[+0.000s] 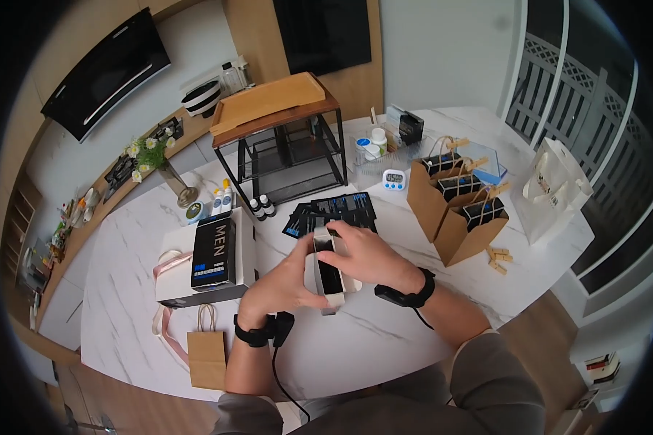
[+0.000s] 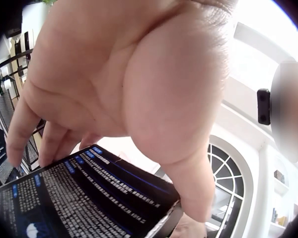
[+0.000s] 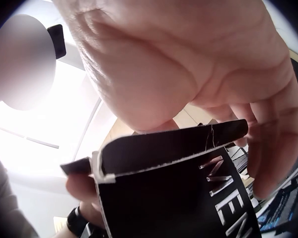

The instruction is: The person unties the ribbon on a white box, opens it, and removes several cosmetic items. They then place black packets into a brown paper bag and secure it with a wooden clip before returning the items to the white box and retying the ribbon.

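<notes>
A small black box point(image 1: 329, 278) with its white-edged flaps open is between the two hands over the table. My left hand point(image 1: 283, 284) grips it from the left, thumb at its near end and fingers towards its far end. Across the far end lies my right hand point(image 1: 370, 255), thumb and fingers on the edge and flap. In the left wrist view the box's printed side point(image 2: 84, 193) shows under the left hand point(image 2: 124, 74). The right wrist view has the right hand point(image 3: 188, 59) above a raised flap point(image 3: 174, 146) and the "MEN" side; some fingertips are hidden.
Black packets point(image 1: 352, 206) lie beyond the hands. To the left are a large "MEN" box point(image 1: 214, 250) and a small paper bag point(image 1: 207, 359). Brown bags point(image 1: 450, 225), clothespins point(image 1: 498, 259) and a white bag point(image 1: 553, 196) stand or lie right; a black-framed rack point(image 1: 290, 156) is behind.
</notes>
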Available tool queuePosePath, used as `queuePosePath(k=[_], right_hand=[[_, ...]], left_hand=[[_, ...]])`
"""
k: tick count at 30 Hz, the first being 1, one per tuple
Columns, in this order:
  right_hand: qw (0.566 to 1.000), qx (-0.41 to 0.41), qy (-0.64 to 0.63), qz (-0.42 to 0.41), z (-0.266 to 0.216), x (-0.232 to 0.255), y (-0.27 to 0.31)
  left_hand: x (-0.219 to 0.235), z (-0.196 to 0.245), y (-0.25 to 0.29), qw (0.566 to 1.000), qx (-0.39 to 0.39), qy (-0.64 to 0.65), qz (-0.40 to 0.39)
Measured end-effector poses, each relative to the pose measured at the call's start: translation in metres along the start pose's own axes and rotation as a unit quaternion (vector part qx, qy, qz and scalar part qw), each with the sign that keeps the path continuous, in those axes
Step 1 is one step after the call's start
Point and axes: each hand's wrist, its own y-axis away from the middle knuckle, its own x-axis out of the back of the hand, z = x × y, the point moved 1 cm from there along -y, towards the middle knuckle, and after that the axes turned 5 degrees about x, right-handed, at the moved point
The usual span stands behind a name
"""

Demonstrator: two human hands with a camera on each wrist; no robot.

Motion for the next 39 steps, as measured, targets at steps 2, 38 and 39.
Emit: queuePosePath(k=[2,38,39], right_hand=[[0.999,0.004,-0.027,0.025,0.0,0.001,0.001],[0.997,-0.006,-0.005,0.075,-0.022,0.0,0.007],[0.995,0.028,0.007,0.093,-0.021,-0.003,0.008]], left_hand=[[0.001,0.01,0.004,0.998,0.013,0.057,0.024],[-0.016,0.002,-0.007,0.998,-0.026,0.04,0.046],[-0.015,0.002,-0.006,0.998,-0.026,0.04,0.046]])
